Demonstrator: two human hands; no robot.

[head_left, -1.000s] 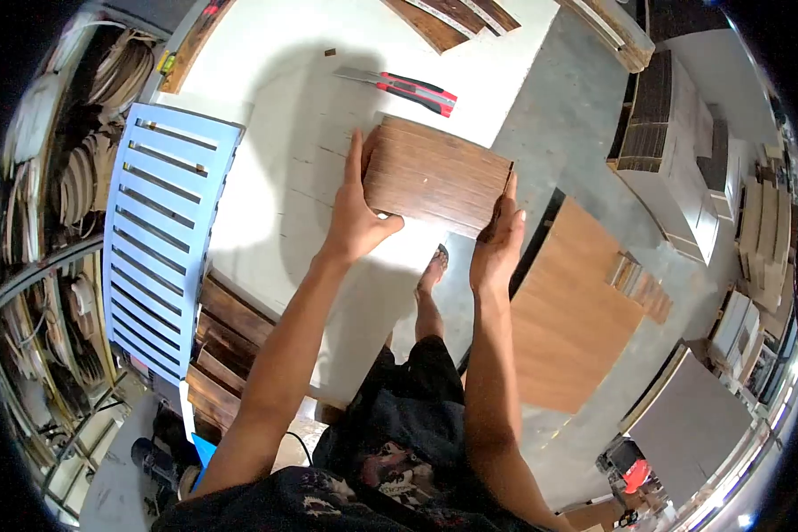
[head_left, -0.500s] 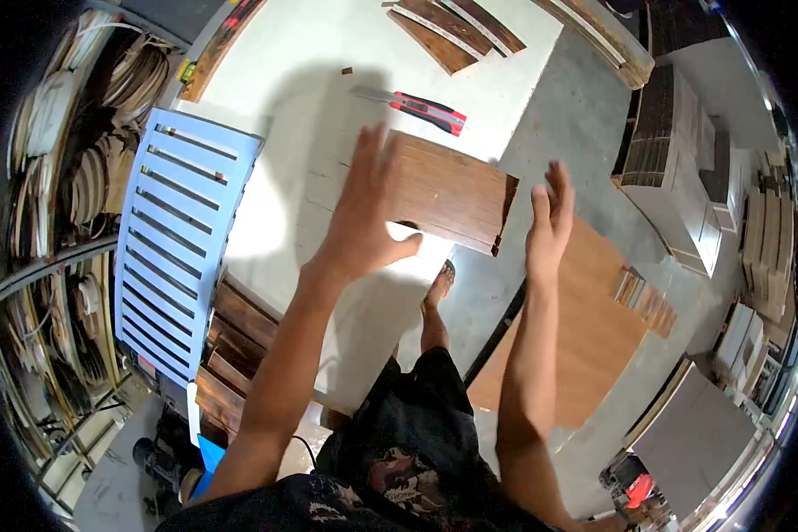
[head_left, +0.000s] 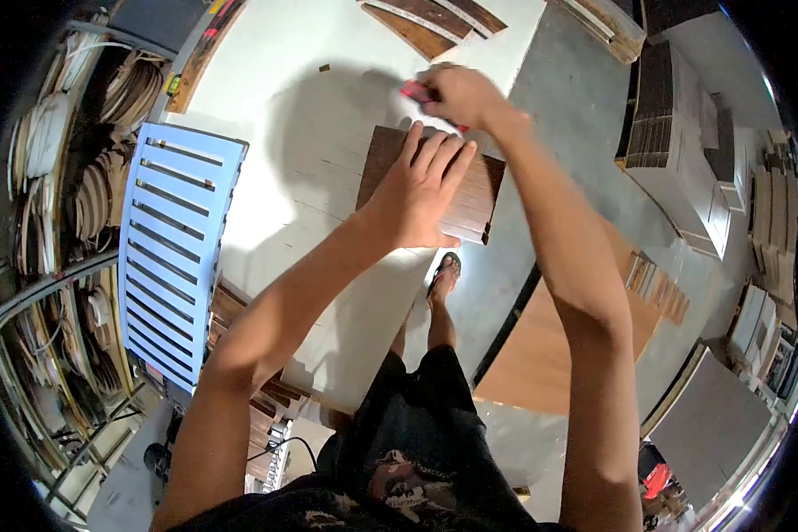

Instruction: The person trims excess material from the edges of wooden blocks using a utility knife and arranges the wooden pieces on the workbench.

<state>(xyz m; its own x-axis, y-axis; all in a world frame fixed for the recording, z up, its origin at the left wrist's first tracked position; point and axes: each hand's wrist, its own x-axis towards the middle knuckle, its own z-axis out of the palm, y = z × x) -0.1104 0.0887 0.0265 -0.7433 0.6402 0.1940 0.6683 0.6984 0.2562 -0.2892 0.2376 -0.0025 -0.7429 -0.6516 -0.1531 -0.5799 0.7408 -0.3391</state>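
A short brown wooden board (head_left: 474,199) lies on the white table, near its right edge. My left hand (head_left: 421,177) spans the board from above, fingers apart at its far edge and thumb along its near edge. Just beyond the board, my right hand (head_left: 463,96) is closed around a utility knife (head_left: 413,91) with a red and black handle. The hand covers most of the knife, and motion blurs it; I cannot make out the blade.
Dark wooden pieces (head_left: 417,34) lie at the table's far end, and a small brown chip (head_left: 324,68) sits left of the hands. A blue slatted panel (head_left: 173,244) stands along the left side. An orange-brown sheet (head_left: 541,346) lies at right.
My left hand has come down onto the board, which now lies turned slightly. My right hand has moved up and left across the table and taken hold of the utility knife.
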